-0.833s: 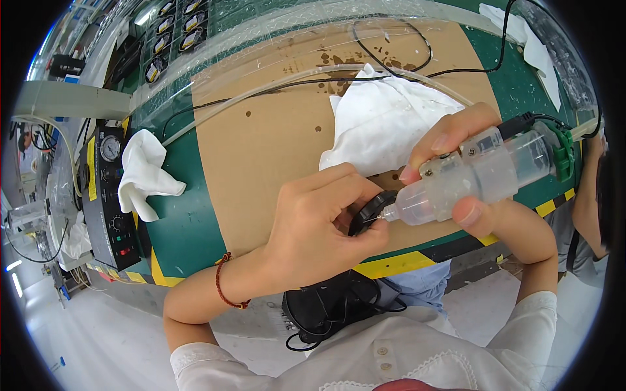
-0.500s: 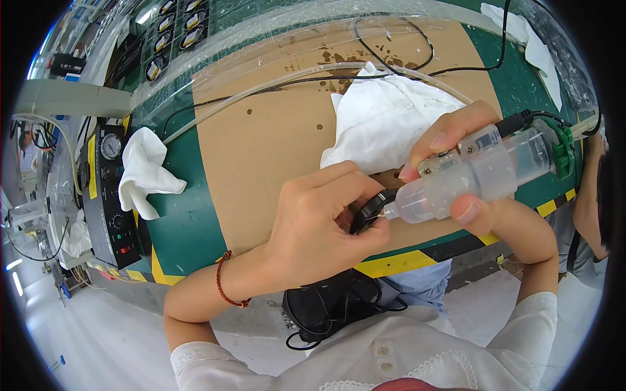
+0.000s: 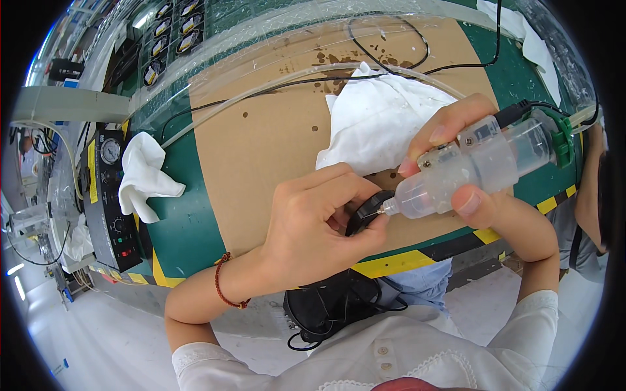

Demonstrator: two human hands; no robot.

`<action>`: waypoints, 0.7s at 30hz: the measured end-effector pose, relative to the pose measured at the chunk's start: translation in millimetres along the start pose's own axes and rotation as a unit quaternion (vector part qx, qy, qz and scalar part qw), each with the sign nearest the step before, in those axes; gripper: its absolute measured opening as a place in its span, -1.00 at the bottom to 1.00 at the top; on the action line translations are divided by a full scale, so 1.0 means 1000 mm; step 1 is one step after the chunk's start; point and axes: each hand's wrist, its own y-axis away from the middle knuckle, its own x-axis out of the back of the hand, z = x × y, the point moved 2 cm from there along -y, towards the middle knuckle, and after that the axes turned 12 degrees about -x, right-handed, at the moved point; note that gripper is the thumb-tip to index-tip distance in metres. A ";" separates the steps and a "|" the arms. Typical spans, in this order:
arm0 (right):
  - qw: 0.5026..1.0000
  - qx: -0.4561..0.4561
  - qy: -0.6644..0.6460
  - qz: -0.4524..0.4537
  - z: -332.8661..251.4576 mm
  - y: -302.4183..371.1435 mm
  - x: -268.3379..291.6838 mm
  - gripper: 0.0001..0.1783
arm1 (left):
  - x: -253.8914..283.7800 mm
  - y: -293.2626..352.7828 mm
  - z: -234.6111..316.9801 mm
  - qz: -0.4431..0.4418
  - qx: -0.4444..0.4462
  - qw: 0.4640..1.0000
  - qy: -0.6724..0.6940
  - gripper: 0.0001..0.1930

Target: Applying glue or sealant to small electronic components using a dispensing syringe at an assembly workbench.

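Disc [image 3: 365,214] pinched by left fingers [image 3: 349,188] over worktop [image 3: 189,229]; syringe [image 3: 489,166] gripped by right fingers [image 3: 450,124], needle [image 3: 382,210] at disc. Needle could be bent or knocked astray by an unsteady grip.

left hand [image 3: 319,212] holds black part [image 3: 366,212], right hand [image 3: 488,210] translucent syringe [image 3: 456,174]
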 end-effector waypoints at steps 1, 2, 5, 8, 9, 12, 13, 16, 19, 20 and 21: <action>1.000 0.002 0.002 0.002 0.000 0.000 0.000 -0.41 | 0.000 0.000 0.000 0.000 0.000 1.000 0.000 -0.87; 1.000 0.003 0.004 0.003 0.000 -0.001 0.000 -0.41 | 0.001 0.000 0.000 0.000 0.003 1.000 -0.004 -0.87; 0.999 -0.025 -0.013 0.028 -0.001 0.000 -0.001 -0.41 | 0.000 0.000 -0.001 0.000 0.005 1.000 -0.006 -0.87; 0.998 -0.034 -0.021 0.044 -0.002 0.001 -0.002 -0.40 | 0.000 0.000 0.000 0.000 0.008 1.000 -0.005 -0.87; 0.998 -0.034 -0.021 0.044 -0.003 0.001 -0.002 -0.40 | 0.001 0.000 0.000 0.000 0.011 1.000 -0.003 -0.87; 0.998 -0.040 -0.010 0.047 -0.004 0.001 -0.001 -0.39 | 0.000 0.000 0.000 -0.003 0.012 1.000 -0.006 -0.86; 0.998 -0.034 -0.007 0.046 -0.003 0.001 0.000 -0.39 | 0.000 0.000 -0.001 -0.003 0.013 1.000 -0.006 -0.86; 0.999 -0.026 -0.009 0.045 -0.002 0.001 -0.001 -0.40 | 0.000 0.000 -0.001 -0.005 0.009 1.000 -0.008 -0.86; 0.998 -0.023 -0.012 0.049 -0.002 0.001 -0.001 -0.40 | 0.000 0.001 -0.002 -0.001 0.008 1.000 0.000 -0.86; 0.998 -0.021 -0.010 0.051 -0.002 0.000 -0.001 -0.40 | 0.000 0.001 -0.003 0.004 0.009 1.000 0.006 -0.86; 0.998 -0.021 -0.010 0.051 -0.002 0.000 -0.001 -0.40 | 0.000 0.002 -0.003 0.009 0.010 1.000 0.012 -0.87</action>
